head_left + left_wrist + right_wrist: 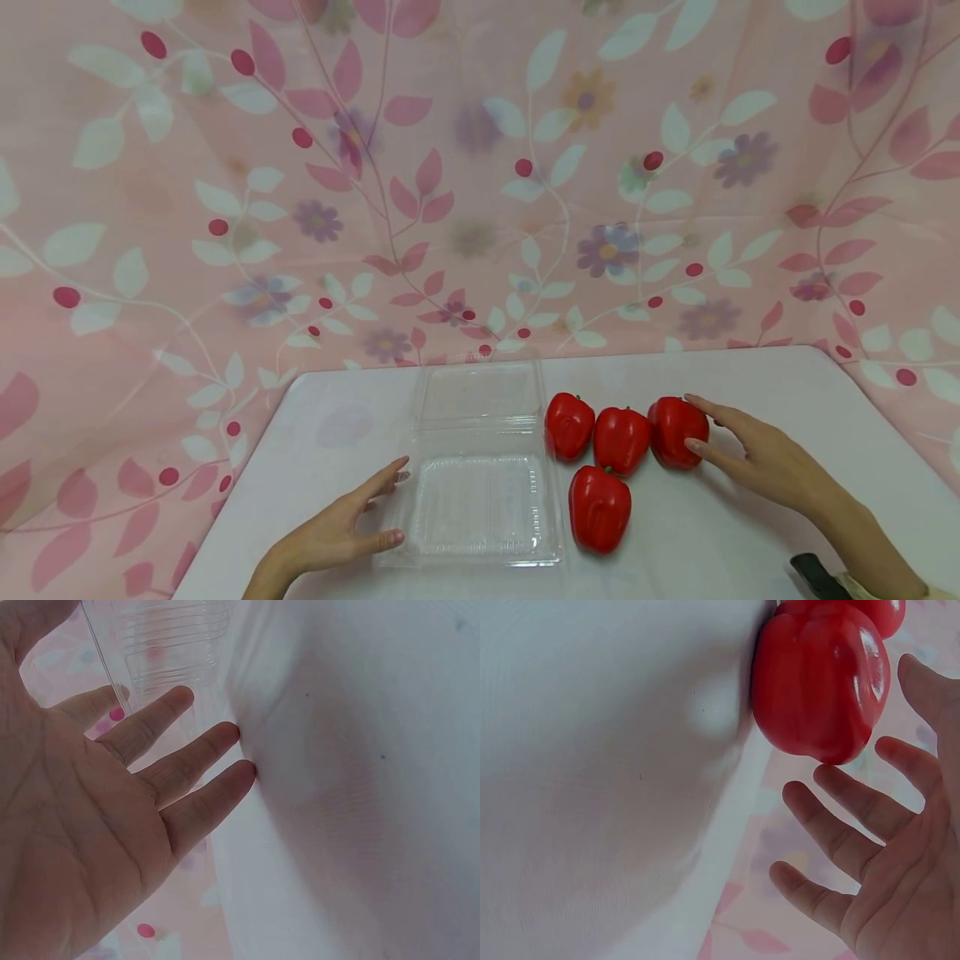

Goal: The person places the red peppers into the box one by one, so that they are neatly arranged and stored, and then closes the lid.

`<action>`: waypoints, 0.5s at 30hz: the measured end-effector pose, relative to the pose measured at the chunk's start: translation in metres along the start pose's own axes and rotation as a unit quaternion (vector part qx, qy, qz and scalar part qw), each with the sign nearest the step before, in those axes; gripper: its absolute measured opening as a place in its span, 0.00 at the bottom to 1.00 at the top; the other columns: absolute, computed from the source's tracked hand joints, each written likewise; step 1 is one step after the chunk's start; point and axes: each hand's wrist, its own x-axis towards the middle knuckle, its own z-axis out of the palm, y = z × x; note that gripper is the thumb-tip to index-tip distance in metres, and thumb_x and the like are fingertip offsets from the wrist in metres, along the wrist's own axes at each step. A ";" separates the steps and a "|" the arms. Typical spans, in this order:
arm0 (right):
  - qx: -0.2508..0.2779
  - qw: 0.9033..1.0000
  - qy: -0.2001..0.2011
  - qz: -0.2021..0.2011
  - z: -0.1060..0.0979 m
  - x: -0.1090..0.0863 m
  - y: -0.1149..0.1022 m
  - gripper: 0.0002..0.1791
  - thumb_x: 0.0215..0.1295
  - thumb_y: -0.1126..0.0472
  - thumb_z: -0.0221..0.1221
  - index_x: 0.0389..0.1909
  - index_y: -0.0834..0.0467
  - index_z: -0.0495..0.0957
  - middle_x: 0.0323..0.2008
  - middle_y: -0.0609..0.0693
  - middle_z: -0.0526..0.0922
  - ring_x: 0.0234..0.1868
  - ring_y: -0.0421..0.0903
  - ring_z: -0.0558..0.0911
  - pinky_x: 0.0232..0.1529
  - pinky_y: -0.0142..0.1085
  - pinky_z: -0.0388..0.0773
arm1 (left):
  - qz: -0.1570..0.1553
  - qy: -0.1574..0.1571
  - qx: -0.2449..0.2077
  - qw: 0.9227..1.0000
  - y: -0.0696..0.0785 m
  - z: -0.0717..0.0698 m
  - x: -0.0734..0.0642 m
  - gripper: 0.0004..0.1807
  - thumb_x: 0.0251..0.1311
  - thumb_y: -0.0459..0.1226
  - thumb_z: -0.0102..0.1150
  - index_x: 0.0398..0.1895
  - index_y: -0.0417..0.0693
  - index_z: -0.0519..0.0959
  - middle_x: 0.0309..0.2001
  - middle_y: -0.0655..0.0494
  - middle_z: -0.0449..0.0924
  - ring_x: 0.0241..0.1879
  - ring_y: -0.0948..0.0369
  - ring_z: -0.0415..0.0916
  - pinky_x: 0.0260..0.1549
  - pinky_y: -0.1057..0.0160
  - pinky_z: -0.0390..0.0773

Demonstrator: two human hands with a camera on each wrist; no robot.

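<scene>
A clear plastic clamshell box (pixel 480 508) lies opened flat on the table, its lid (pixel 480 396) toward the back. My left hand (pixel 333 525) is at the box's left edge, fingers spread and relaxed, thumb tip close to the rim. In the left wrist view its palm (pixel 82 817) holds nothing. Several red bell peppers lie to the right of the box. By the rightmost bell pepper (pixel 675 432) is my right hand (pixel 765 467), thumb and fingers apart around its right side. The right wrist view shows that hand (pixel 900 877) with loosely extended fingers just short of the pepper.
Two more bell peppers, one (pixel 568 427) beside the lid and another (pixel 622 440) in the middle, form a row. A further pepper (pixel 600 510) lies in front of them. Pink floral cloth (pixel 480 208) hangs behind the white table (pixel 720 550). A dark band (pixel 817 575) circles the right wrist.
</scene>
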 end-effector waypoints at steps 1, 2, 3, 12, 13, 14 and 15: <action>0.001 1.000 0.000 -0.001 0.000 0.000 0.000 0.41 0.62 0.39 0.63 0.73 0.52 0.64 0.63 0.65 0.72 0.57 0.67 0.75 0.43 0.68 0.76 | 0.001 -0.001 -0.001 1.000 0.000 0.000 0.000 0.46 0.64 0.46 0.63 0.79 0.68 0.46 0.72 0.48 0.61 0.68 0.43 0.62 0.60 0.49 0.72; 0.003 1.000 0.002 -0.003 0.001 0.000 0.000 0.41 0.62 0.39 0.63 0.73 0.52 0.64 0.63 0.64 0.72 0.57 0.67 0.74 0.44 0.68 0.76 | 0.001 -0.002 -0.001 1.000 0.001 0.000 0.000 0.46 0.64 0.46 0.63 0.79 0.68 0.46 0.72 0.48 0.61 0.68 0.44 0.61 0.61 0.49 0.72; 0.004 1.000 0.003 -0.005 0.001 0.000 0.000 0.41 0.62 0.39 0.63 0.72 0.52 0.64 0.63 0.64 0.72 0.58 0.67 0.74 0.44 0.68 0.76 | 0.002 -0.004 -0.002 1.000 0.001 -0.001 0.000 0.46 0.64 0.46 0.64 0.79 0.68 0.45 0.72 0.48 0.61 0.69 0.43 0.61 0.61 0.48 0.71; -0.020 1.000 0.005 -0.004 0.008 0.002 0.001 0.44 0.60 0.35 0.62 0.73 0.50 0.64 0.62 0.65 0.74 0.58 0.69 0.73 0.44 0.69 0.75 | 0.009 -0.015 -0.003 1.000 -0.002 -0.003 -0.001 0.50 0.60 0.47 0.67 0.79 0.65 0.45 0.73 0.49 0.59 0.70 0.44 0.59 0.63 0.48 0.68; -0.024 1.000 0.006 -0.002 0.009 0.002 0.001 0.44 0.59 0.34 0.63 0.73 0.49 0.64 0.61 0.65 0.75 0.58 0.69 0.73 0.43 0.69 0.76 | 0.008 -0.017 -0.005 1.000 -0.002 -0.004 -0.001 0.51 0.60 0.47 0.68 0.79 0.64 0.45 0.73 0.48 0.59 0.70 0.43 0.59 0.64 0.47 0.68; -0.029 1.000 0.006 0.000 0.009 0.003 0.001 0.44 0.59 0.34 0.63 0.73 0.48 0.64 0.60 0.65 0.75 0.57 0.69 0.74 0.43 0.69 0.76 | 0.007 -0.020 -0.007 1.000 -0.002 -0.004 -0.001 0.52 0.60 0.47 0.68 0.79 0.64 0.44 0.74 0.48 0.58 0.70 0.43 0.58 0.64 0.46 0.67; -0.033 0.999 0.006 0.002 0.010 0.002 0.002 0.45 0.58 0.34 0.63 0.73 0.48 0.63 0.60 0.66 0.75 0.56 0.70 0.74 0.41 0.69 0.76 | 0.008 -0.023 -0.007 1.000 -0.002 -0.004 -0.001 0.52 0.59 0.47 0.68 0.79 0.63 0.44 0.74 0.47 0.58 0.70 0.43 0.58 0.64 0.45 0.67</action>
